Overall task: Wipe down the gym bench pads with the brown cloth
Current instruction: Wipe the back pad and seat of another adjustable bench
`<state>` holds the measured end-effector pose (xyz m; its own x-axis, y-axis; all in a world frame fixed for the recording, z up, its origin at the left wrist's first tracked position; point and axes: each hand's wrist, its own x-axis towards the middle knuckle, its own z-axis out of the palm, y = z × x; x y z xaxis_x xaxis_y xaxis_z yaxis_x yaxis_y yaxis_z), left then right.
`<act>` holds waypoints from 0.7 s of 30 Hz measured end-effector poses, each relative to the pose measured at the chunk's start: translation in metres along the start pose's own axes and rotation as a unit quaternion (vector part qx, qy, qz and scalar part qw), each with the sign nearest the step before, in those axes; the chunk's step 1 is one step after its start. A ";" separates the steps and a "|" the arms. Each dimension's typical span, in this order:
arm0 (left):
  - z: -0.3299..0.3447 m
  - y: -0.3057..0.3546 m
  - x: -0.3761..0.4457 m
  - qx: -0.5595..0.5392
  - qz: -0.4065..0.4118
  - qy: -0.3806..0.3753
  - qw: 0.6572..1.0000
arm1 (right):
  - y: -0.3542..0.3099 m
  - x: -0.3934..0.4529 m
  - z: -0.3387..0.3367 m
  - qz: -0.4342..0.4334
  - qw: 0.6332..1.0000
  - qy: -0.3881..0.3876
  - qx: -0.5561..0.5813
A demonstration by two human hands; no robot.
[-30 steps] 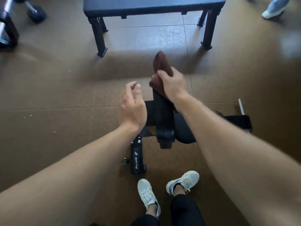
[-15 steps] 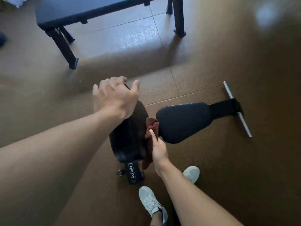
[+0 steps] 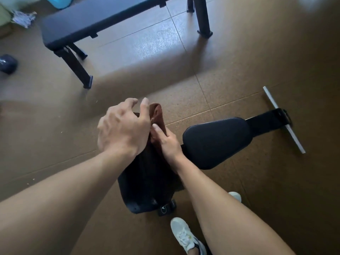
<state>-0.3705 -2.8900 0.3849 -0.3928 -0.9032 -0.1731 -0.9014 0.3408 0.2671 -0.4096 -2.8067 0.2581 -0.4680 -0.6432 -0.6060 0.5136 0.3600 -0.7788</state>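
Below me stands the black back pad (image 3: 147,181) of a folding gym bench, raised upright and seen from above. Its black seat pad (image 3: 217,142) lies flat to the right. My left hand (image 3: 123,129) curls over the top end of the back pad and hides it. My right hand (image 3: 168,142) presses the brown cloth (image 3: 157,115) against the pad's right face, near the top. The cloth's upper end sticks out just past my left thumb.
A flat black bench (image 3: 103,21) stands across the brown tiled floor ahead, its near leg (image 3: 77,69) at the left. The folding bench's silver foot bar (image 3: 283,122) lies at the right. A dark dumbbell (image 3: 7,63) sits far left. My white shoe (image 3: 184,234) is beside the bench base.
My right hand has slid the cloth up the pad's side, from near the bottom to the top. My left hand has stayed on the pad's top end.
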 end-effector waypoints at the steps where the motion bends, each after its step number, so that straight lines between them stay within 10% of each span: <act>1: 0.001 -0.001 0.000 -0.003 -0.007 0.001 1.000 | 0.010 0.017 -0.002 0.026 1.000 0.007 0.000; 6: -0.003 0.000 -0.001 -0.042 -0.019 0.005 0.999 | 0.025 0.039 -0.008 0.105 0.993 0.047 -0.025; 15: -0.007 0.006 -0.001 -0.058 -0.037 0.012 0.998 | -0.046 -0.010 0.008 -0.131 0.988 -0.088 0.001; 21: -0.004 0.005 -0.003 -0.011 -0.009 -0.001 1.000 | 0.028 0.071 -0.014 0.035 0.998 0.010 -0.044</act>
<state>-0.3731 -2.8869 0.3905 -0.3767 -0.9086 -0.1804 -0.9043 0.3185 0.2842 -0.4383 -2.8325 0.1912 -0.4477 -0.6011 -0.6620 0.4804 0.4627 -0.7450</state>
